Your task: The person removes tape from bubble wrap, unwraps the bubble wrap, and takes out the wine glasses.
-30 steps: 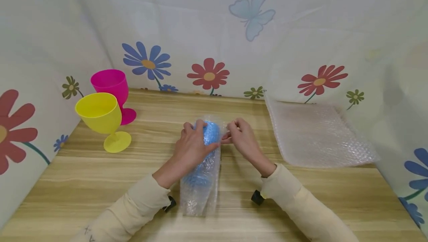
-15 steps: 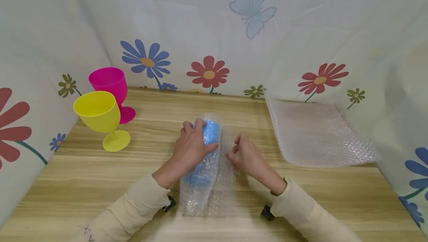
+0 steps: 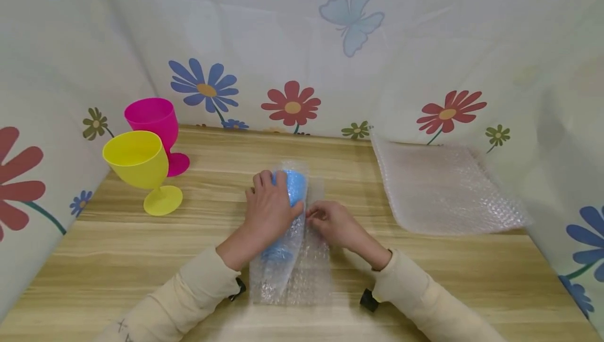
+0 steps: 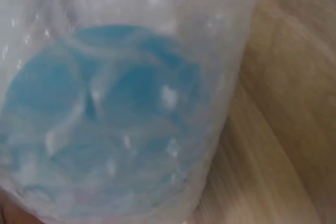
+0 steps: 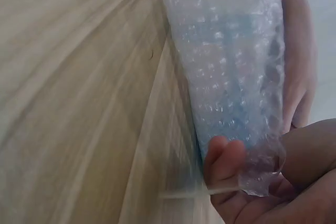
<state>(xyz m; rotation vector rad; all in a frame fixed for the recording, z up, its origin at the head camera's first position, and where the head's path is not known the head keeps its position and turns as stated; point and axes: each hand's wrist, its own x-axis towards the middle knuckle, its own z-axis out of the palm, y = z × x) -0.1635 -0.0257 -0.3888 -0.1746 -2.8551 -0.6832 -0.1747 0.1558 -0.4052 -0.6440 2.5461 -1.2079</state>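
Observation:
A blue goblet (image 3: 295, 186) lies on its side inside clear bubble wrap (image 3: 271, 284), its round foot (image 4: 121, 82) showing through the plastic in the left wrist view. Over the wrapped goblet, my left hand (image 3: 268, 211) grips it with bent fingers on the far left side and the thumb on the right. My right hand (image 3: 336, 225) is close beside that thumb. In the right wrist view, its fingers (image 5: 226, 163) and thumb pinch the edge of the wrap. A loose flap of the wrap spreads over the table to the right of the goblet.
A yellow goblet (image 3: 141, 161) and a magenta goblet (image 3: 155, 119) stand upright at the left of the wooden table (image 3: 118, 258). Another bubble wrap sheet (image 3: 439, 190) lies at the right. Flower-printed cloth (image 3: 226, 27) surrounds the table's back and sides.
My right hand drew back to the right and nearer, with a wrap flap spreading out there, then came left again to the wrap's edge. My left hand stays on the goblet.

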